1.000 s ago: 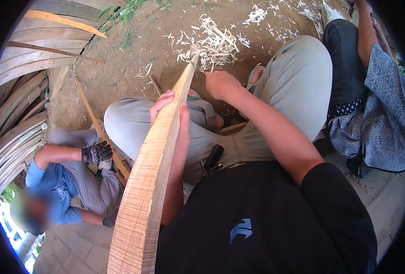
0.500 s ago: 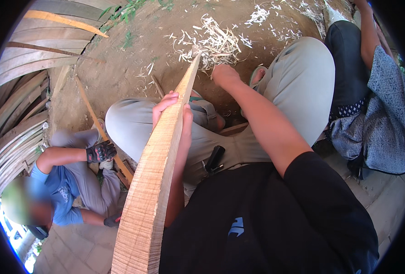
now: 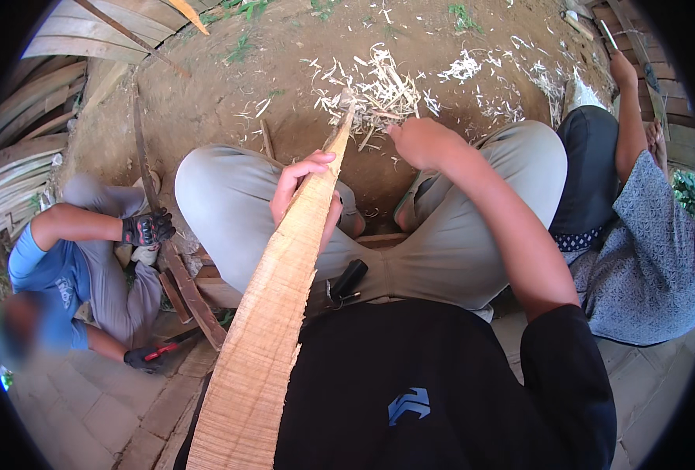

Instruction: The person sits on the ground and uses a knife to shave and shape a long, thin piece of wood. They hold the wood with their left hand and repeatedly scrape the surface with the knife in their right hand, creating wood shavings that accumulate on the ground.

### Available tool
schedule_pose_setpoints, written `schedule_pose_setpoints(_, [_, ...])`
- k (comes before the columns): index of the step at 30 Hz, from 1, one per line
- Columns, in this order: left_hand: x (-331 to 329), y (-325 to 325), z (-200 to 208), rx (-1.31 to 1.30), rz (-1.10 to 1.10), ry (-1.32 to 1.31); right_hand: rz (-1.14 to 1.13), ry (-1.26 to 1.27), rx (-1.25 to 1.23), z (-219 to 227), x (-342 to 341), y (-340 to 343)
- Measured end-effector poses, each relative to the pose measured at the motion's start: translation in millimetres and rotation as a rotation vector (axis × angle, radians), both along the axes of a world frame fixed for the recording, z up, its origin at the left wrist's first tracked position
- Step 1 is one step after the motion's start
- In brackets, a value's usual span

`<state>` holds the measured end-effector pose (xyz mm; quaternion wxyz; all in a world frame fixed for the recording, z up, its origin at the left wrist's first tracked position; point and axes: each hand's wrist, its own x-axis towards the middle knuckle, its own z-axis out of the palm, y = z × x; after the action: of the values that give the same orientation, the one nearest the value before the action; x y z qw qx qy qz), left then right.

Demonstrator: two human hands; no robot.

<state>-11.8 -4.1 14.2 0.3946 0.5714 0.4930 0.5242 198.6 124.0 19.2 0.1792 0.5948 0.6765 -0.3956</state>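
At far left we see stacked, weathered grey wooden planks (image 3: 101, 35), with a low green grass tuft (image 3: 241, 48) to their right on bare brown earth (image 3: 198, 98). On the left we see a seated co-worker in a blue T-shirt and grey trousers (image 3: 93, 266), wearing black gloves (image 3: 148, 229), one holding a red-handled tool (image 3: 161, 352). On the right we see a person in black trousers and grey patterned cloth (image 3: 641, 235).

I watch remotely through a wide fisheye on the wearer's head, looking steeply down over a black T-shirt (image 3: 441, 360), so near that the tapered wooden plank (image 3: 265, 313) runs off the lower edge.
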Motion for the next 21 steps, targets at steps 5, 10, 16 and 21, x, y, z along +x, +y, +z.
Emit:
schedule_pose_setpoints(5, [3.0,0.8,-5.0,0.010,-0.014,-0.034,0.219,-0.032,-0.005,-17.0,-2.7,-12.1])
schedule_pose_setpoints(10, [-0.7,3.1,0.5,0.040,-0.040,0.021,0.044,-0.021,0.011,-22.9,-14.2,-23.0])
schedule_pose_setpoints(16, [-4.2,1.1,-2.8,0.047,-0.046,-0.001,-0.063,-0.060,0.032,-15.2,-33.0,-30.0])
schedule_pose_setpoints(21, [-5.7,-3.3,-2.3,0.005,-0.041,0.037,-0.123,-0.062,0.089,-32.5,-37.4,-37.2])
